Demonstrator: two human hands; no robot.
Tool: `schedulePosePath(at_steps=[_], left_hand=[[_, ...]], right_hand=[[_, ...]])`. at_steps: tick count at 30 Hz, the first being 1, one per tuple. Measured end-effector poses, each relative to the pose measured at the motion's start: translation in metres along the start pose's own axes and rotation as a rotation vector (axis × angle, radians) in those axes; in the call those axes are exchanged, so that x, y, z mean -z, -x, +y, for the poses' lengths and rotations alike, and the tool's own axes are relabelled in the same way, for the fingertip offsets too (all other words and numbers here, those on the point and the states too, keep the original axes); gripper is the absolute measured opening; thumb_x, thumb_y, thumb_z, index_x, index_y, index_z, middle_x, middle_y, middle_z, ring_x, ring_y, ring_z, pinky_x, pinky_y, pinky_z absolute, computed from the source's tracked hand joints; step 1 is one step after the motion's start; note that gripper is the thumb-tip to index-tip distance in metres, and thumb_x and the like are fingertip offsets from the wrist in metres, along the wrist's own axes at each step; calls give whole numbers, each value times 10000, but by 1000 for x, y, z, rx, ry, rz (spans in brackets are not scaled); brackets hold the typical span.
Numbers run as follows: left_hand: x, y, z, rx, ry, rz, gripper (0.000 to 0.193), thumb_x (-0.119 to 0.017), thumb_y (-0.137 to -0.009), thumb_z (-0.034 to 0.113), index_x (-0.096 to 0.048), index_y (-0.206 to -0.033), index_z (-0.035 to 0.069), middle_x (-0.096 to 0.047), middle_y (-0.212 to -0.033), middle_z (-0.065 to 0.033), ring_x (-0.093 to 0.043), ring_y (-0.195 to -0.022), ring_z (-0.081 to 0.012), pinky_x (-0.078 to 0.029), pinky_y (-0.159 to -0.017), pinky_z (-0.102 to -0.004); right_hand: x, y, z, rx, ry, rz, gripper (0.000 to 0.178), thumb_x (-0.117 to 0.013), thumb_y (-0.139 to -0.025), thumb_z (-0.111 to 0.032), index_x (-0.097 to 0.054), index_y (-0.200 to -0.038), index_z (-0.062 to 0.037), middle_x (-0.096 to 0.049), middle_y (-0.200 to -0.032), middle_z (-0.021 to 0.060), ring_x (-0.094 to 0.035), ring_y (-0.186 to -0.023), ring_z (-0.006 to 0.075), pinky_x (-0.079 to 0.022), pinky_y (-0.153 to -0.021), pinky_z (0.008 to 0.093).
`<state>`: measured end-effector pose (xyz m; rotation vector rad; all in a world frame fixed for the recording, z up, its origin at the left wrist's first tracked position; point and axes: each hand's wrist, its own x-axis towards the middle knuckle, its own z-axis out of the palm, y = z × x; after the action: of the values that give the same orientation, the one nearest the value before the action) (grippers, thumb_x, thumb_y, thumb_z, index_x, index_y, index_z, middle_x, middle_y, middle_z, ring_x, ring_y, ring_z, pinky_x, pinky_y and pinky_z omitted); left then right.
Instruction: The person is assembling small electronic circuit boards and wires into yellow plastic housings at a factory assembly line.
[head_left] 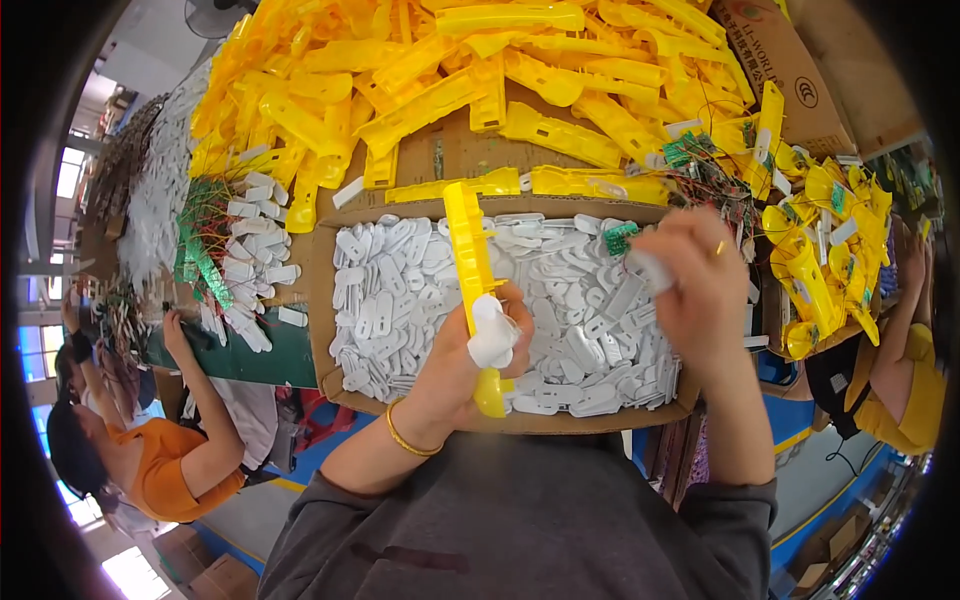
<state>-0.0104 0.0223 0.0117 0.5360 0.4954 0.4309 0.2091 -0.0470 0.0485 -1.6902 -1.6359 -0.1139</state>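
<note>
My left hand [450, 365] is closed round a long yellow plastic housing [467, 240], held tilted above the open carton. White wrapping [492, 332] covers what looks like the thumb lying across the housing's lower part. To the right, my right hand [690, 285] is raised over the carton's right end, slightly blurred, with fingers pinched together. A small green circuit board [619, 238] shows at its fingertips. Something white [652, 270] is at the thumb, too smeared to identify. Below both hands the cardboard carton [322, 300] holds many white oval plastic pieces [585, 350].
A large heap of yellow housings [420, 75] covers the table's far side. Wired green boards [205, 250] and white pieces lie left; more wired boards [690, 150] lie right. A box of yellow housings with boards [815, 250] stands far right. Other people [175, 465] work at both sides.
</note>
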Motion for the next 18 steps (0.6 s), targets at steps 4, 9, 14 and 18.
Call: schedulePosePath(at_steps=[4,9,14,18], left_hand=[[0,-8,-1,11,51,-32,358,-621,-807,182,-430,-1096,92,-476,-783,-4,-388,-557,-56,-333,-502,-197],[-21,-8,-12,-167,-373,43,344,-605,-851,225,-430,-1098,62,-505,-829,-14,-487,-664,-94,-415,-571,-230],[-10,-2,-18,-181,-434,44,389,-646,-821,199,-433,-1107,42,-516,-879,-10,-499,-798,-82,-430,-690,-233],[0,3,-12,-25,-590,-5,544,-765,-680,229,-440,-1080,57,-489,-877,16,-467,-767,-66,-401,-661,-214]], right_hand=[[1,18,-17,170,99,-73,290,-552,-561,69,-607,-826,-37,-571,-889,127,-546,-798,291,-456,-674,369],[-18,46,-59,-312,-619,-239,199,-572,-667,38,-624,-850,-20,-599,-769,88,-579,-682,259,-454,-622,329],[-26,52,-55,-318,-676,-448,179,-585,-688,-36,-621,-864,-32,-565,-634,126,-572,-553,270,-433,-511,317],[-25,55,-58,-260,-636,-526,182,-578,-663,-33,-619,-839,-58,-561,-620,125,-573,-567,280,-440,-518,328]])
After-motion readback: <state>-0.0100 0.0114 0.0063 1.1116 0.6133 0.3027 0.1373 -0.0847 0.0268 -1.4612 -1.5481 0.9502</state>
